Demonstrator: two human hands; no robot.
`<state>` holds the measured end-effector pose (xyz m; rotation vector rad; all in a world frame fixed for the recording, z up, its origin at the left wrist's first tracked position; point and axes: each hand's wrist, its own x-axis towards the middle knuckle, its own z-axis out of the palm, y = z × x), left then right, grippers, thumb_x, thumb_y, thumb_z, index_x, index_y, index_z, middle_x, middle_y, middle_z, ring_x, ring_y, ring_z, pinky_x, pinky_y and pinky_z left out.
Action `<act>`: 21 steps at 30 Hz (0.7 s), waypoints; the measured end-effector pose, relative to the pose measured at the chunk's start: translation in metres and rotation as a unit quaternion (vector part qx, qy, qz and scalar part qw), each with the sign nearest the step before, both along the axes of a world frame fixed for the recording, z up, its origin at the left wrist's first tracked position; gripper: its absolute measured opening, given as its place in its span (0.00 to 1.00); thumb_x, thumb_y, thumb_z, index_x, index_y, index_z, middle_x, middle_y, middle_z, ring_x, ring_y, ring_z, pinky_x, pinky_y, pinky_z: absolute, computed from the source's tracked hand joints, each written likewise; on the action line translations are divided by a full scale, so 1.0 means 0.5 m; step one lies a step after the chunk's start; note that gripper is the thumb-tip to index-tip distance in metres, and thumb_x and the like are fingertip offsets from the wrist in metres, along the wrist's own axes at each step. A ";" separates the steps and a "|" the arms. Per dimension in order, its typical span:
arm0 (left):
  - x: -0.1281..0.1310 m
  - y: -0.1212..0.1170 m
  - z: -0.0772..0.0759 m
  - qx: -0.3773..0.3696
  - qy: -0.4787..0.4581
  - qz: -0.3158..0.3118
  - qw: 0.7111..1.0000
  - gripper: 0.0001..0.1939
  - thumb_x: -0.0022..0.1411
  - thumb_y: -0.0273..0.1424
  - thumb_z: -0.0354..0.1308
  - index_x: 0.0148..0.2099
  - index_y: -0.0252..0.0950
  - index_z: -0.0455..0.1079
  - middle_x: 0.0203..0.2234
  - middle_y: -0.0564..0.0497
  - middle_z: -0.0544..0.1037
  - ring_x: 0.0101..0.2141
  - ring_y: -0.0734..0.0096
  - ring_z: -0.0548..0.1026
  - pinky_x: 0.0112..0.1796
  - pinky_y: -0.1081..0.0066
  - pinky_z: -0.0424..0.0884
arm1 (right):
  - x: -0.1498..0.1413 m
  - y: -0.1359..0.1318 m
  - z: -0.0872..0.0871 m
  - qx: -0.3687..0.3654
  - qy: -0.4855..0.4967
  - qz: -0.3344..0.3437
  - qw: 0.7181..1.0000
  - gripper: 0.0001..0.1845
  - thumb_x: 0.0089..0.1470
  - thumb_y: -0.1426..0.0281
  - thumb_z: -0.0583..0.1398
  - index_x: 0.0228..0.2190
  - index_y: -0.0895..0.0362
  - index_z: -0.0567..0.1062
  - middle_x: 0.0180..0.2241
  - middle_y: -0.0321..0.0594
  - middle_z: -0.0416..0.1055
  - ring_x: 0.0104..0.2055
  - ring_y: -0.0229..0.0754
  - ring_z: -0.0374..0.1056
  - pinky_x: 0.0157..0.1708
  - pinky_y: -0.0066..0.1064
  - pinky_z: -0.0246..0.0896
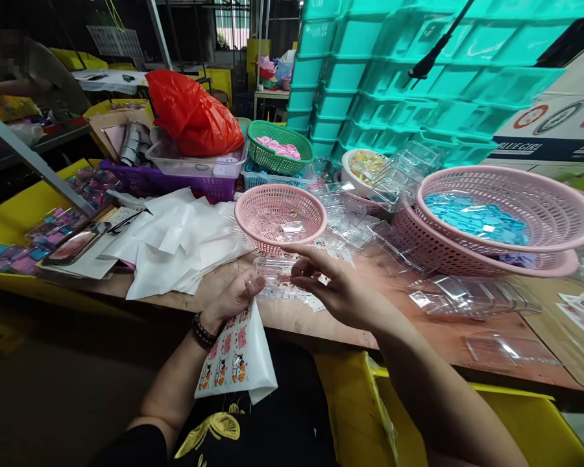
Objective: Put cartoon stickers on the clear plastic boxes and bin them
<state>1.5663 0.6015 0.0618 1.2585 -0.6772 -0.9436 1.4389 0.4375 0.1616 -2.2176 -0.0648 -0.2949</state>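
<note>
My left hand (236,295) is closed, its thumb on top, around a sheet of stickers (231,357) that hangs down below it. Cartoon figures and red patches are printed on this white-backed sheet. Just beyond the left thumb is a clear plastic box (272,272); whether that hand also grips it, I cannot tell. Over the box's right end hovers my right hand (328,279), index finger stretched out to the left and the other fingers bent. A small reddish patch shows on the box beside those fingers. Nothing can be made out between them.
A pink basket (281,243) stands behind my hands, white backing papers (175,240) to its left. On the right, stacked pink baskets (511,259) hold blue pieces, with clear plastic cases (472,298) in front. Teal crates (418,84) rise behind. Another person (34,71) is at far left.
</note>
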 end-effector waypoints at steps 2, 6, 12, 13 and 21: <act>0.001 0.000 0.001 -0.005 -0.011 0.008 1.000 0.29 0.56 0.59 0.58 0.50 0.45 0.76 0.40 0.44 0.82 0.49 0.49 0.78 0.43 0.57 0.77 | 0.016 -0.009 -0.001 0.004 0.033 0.022 0.999 0.24 0.61 0.70 0.56 0.58 0.52 0.66 0.33 0.37 0.74 0.34 0.39 0.70 0.36 0.33 0.67; 0.002 -0.002 0.013 -0.040 -0.041 0.017 0.998 0.29 0.56 0.59 0.59 0.48 0.42 0.77 0.38 0.44 0.82 0.48 0.49 0.79 0.43 0.57 0.77 | 0.042 -0.015 -0.005 -0.005 0.075 0.024 0.997 0.21 0.61 0.71 0.57 0.55 0.55 0.66 0.32 0.36 0.73 0.32 0.38 0.69 0.33 0.32 0.64; 0.007 -0.003 0.014 -0.035 -0.040 0.009 0.999 0.37 0.53 0.62 0.59 0.55 0.40 0.73 0.47 0.42 0.80 0.51 0.51 0.77 0.52 0.56 0.73 | 0.060 -0.012 -0.009 0.009 0.109 0.009 0.994 0.19 0.59 0.71 0.59 0.53 0.56 0.67 0.30 0.35 0.73 0.31 0.38 0.68 0.31 0.32 0.63; 0.008 -0.003 0.011 -0.035 -0.037 0.007 0.999 0.38 0.53 0.62 0.60 0.55 0.40 0.73 0.48 0.41 0.80 0.51 0.51 0.77 0.53 0.56 0.72 | 0.061 -0.012 -0.010 0.009 0.111 0.008 0.994 0.19 0.59 0.72 0.59 0.52 0.56 0.67 0.30 0.35 0.73 0.31 0.38 0.68 0.32 0.32 0.63; 0.008 -0.006 0.003 -0.055 -0.035 0.014 0.998 0.35 0.54 0.60 0.60 0.55 0.41 0.74 0.47 0.43 0.80 0.51 0.53 0.77 0.54 0.57 0.72 | 0.066 -0.011 -0.011 -0.002 0.116 -0.005 0.993 0.17 0.58 0.72 0.59 0.50 0.57 0.67 0.31 0.35 0.73 0.31 0.38 0.69 0.32 0.32 0.63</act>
